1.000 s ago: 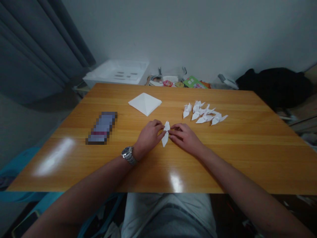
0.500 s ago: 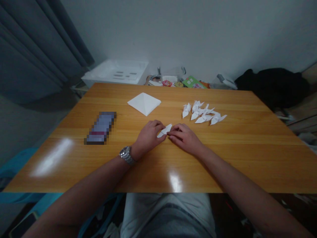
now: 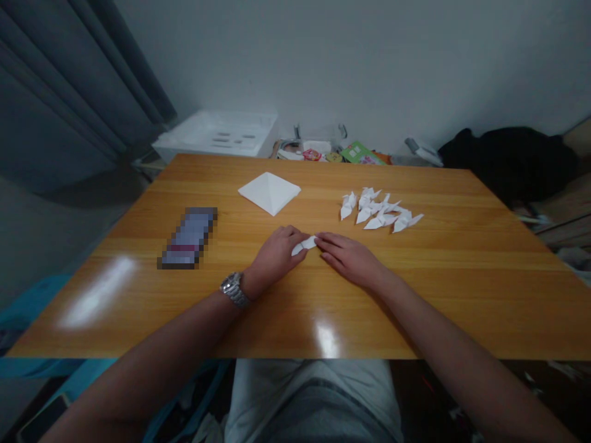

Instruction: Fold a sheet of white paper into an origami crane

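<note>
A small folded piece of white paper (image 3: 303, 245) lies between my two hands near the middle of the table, one pointed end towards the right. My left hand (image 3: 278, 252) is closed on its left part, with the thumb at the near side and the fingers at the far side. From the right, my right hand (image 3: 348, 255) has its fingertips closed down on the paper's other end, fingers held together and rather straight. The fingers cover both ends of the paper. A silver watch (image 3: 234, 289) is on my left wrist.
Several white paper cranes (image 3: 381, 212) stand grouped at the back right. A larger diamond-shaped sheet of white paper (image 3: 269, 193) lies behind my hands. To the left is a blurred phone (image 3: 188, 239) on the wooden table (image 3: 462, 277). A white tray (image 3: 217, 132) stands beyond the far edge.
My right fingers have straightened and flattened onto the paper's right end. That end, raised before, now lies lower. My left hand has barely moved.
</note>
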### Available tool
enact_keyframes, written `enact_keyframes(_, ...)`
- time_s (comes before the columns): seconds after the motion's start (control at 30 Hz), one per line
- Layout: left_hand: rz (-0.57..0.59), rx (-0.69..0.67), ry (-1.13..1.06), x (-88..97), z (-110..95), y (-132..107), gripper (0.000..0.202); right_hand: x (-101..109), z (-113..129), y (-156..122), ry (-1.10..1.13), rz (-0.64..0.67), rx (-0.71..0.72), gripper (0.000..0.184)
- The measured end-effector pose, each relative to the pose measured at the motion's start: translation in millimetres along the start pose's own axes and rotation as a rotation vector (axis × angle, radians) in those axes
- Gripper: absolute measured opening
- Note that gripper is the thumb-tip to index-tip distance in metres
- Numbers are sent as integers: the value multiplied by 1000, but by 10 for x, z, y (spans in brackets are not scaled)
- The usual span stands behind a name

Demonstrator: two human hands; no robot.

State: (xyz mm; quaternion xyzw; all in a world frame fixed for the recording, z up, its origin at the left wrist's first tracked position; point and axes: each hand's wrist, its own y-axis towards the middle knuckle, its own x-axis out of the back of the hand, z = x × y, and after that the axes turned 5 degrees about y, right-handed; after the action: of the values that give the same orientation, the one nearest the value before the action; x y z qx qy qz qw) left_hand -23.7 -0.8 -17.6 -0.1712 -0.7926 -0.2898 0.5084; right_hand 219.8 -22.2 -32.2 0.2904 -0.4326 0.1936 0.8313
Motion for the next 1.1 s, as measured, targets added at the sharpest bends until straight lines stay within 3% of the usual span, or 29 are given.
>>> enact_keyframes(0.3,29,-3,-12,50,-41,-6,23,19,17,13,-58,-11,4,38)
enact_keyframes(0.8,178,-213,166,239,4,-54,36,22,48,5,-138,-23,-73,38)
enact_keyframes(1.1,207,-224,251,201,6,-129,48,0,28,19,-149,-41,-84,39)
